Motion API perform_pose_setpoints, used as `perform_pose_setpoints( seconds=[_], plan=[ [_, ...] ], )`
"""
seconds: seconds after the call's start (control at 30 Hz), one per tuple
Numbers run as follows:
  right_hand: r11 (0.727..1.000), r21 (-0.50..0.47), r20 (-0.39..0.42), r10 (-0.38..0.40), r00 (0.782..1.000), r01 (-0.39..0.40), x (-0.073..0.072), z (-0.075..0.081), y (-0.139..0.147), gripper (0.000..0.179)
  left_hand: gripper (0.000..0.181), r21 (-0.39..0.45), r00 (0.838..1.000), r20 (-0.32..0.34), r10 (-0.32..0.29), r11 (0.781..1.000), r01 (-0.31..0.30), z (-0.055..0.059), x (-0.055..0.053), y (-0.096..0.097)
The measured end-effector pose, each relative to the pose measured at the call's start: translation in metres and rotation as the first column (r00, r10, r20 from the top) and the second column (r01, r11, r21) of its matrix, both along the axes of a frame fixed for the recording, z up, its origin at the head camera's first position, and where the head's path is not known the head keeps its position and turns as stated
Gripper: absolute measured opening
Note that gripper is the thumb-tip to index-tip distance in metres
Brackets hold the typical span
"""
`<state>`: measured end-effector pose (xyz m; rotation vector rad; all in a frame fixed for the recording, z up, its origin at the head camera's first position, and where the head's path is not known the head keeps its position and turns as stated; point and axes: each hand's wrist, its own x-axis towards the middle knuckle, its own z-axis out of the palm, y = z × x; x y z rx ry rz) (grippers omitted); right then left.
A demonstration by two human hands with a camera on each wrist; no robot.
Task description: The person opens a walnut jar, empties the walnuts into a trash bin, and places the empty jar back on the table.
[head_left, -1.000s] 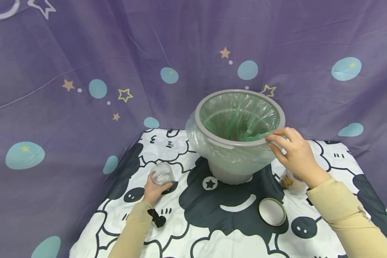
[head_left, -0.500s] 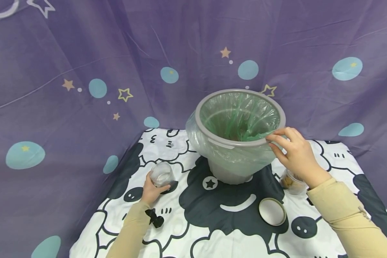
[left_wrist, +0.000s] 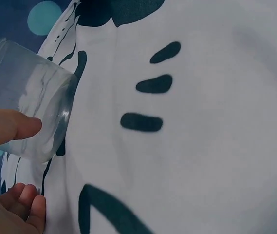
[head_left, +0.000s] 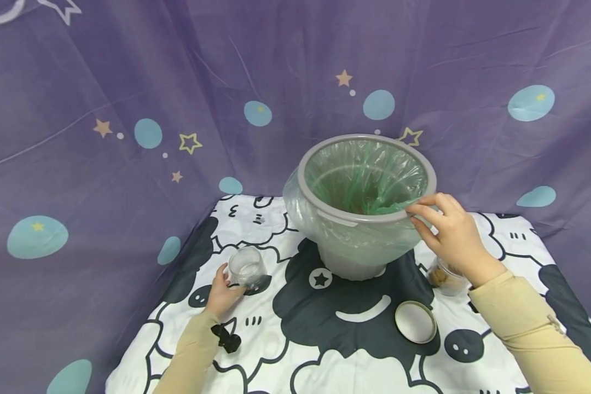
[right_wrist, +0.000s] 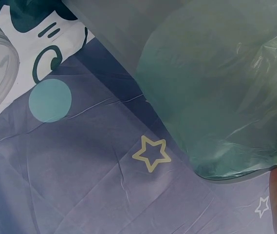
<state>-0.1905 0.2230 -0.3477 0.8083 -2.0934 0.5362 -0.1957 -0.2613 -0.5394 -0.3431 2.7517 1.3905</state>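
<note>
In the head view a clear, see-through jar [head_left: 247, 267] stands upright on the patterned cloth. My left hand [head_left: 221, 298] is beside its near left side, fingers spread and loosened around it. The left wrist view shows one digit [left_wrist: 16, 126] in front of the jar [left_wrist: 46, 92], the other fingers curving apart below it; whether any touches is unclear. My right hand [head_left: 450, 235] pinches the rim of the grey trash can [head_left: 305, 158] at its right front, fingertips on the lip and thumb underneath. A translucent green trash bag [head_left: 374, 238] lines the can and folds over its outside.
Behind the right wrist stands a clear jar [head_left: 445, 279] with yellowish pieces inside, partly hidden. A round lid [head_left: 416, 323] with a gold edge lies on the cloth [head_left: 354, 372] in front of it. A purple curtain [head_left: 276, 54] hangs behind.
My left hand has loosened from the clear jar and drawn slightly back to the left and toward me. The jar stays in place. My right hand keeps still on the rim.
</note>
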Motion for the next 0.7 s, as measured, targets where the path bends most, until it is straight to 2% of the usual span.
perform_pose_setpoints(
  seconds=[0.17,0.33,0.47,0.57,0.7],
  plan=[
    [1.000,-0.003,0.004,0.003,1.000,-0.003,0.000,0.000,0.000,0.044,0.077,-0.075,1.000,-0.002,-0.031,0.997,0.031,0.006,0.002,-0.005],
    [1.000,-0.001,0.002,0.002,1.000,-0.002,0.001,0.001,-0.001,0.044,0.060,-0.113,0.999,-0.009,-0.043,0.993,0.042,0.012,0.001,-0.011],
    [1.000,0.010,0.020,-0.001,1.000,0.001,0.001,0.001,-0.001,0.043,0.045,-0.069,1.000,-0.029,-0.004,0.998,0.002,0.022,0.000,-0.013],
    [1.000,0.005,0.022,0.003,1.000,-0.003,0.000,0.001,-0.001,0.043,0.040,-0.031,0.998,-0.053,0.043,0.999,-0.045,0.033,-0.002,-0.011],
    [1.000,-0.002,0.020,0.000,1.000,0.000,-0.001,0.001,0.000,0.043,0.038,-0.018,0.993,-0.113,0.046,0.999,-0.049,0.049,-0.004,-0.004]
  ],
)
